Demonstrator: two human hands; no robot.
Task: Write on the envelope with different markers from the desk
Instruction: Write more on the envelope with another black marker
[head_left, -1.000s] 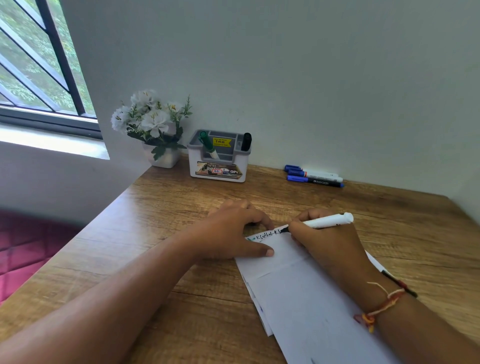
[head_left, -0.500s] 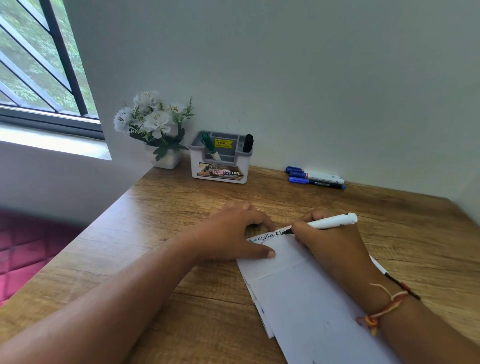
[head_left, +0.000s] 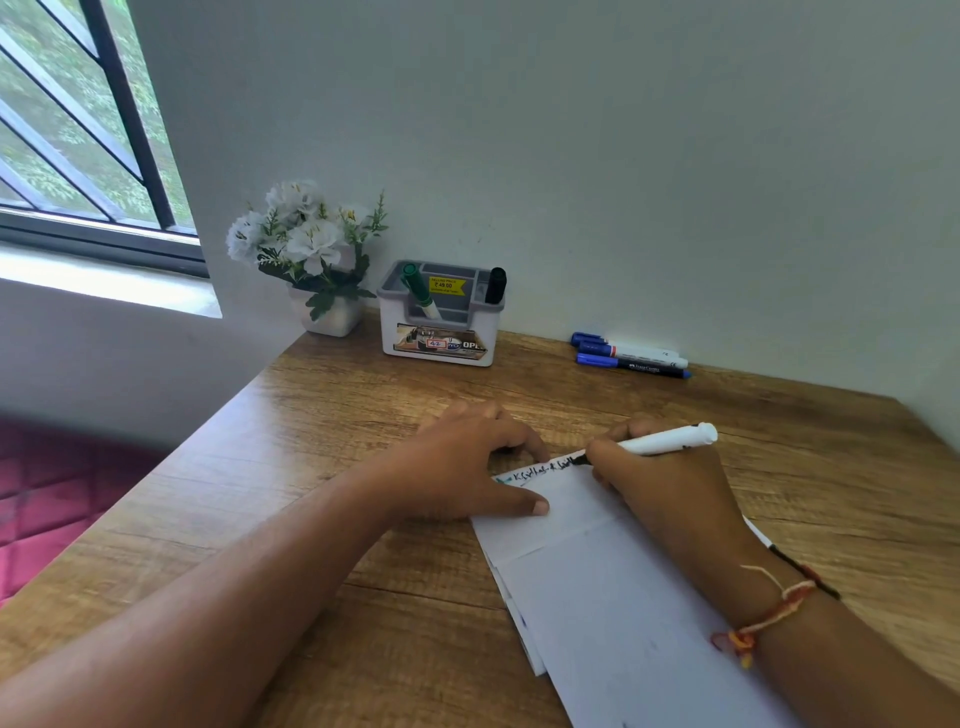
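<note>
One small thing changes over the last second: the black tip of the white marker (head_left: 670, 440) creeps a little further right along the top edge of the envelope (head_left: 597, 597), and the line of writing (head_left: 540, 470) grows by a stroke or so. Your right hand (head_left: 670, 499) keeps its grip pinched round the barrel close to the tip, its heel resting on the paper. Your left hand (head_left: 467, 462) does not shift. Its grip holds nothing: the thumb lies flat on the envelope's left side and the fingers bend loosely down near the top corner, pinning the paper to the desk (head_left: 337, 415). The envelope stays where it is, lying on the desk in front of you over other white sheets.

For the task, this looks like the middle of a black line, not its end. A small bluish-green mark at the start of the line suggests another colour is already used. For your next swap, a green marker (head_left: 418, 291) and a black marker (head_left: 495, 286) stand in the holder (head_left: 441, 332) by the wall, and the blue-capped markers (head_left: 628, 356) lie well to its right.
</note>
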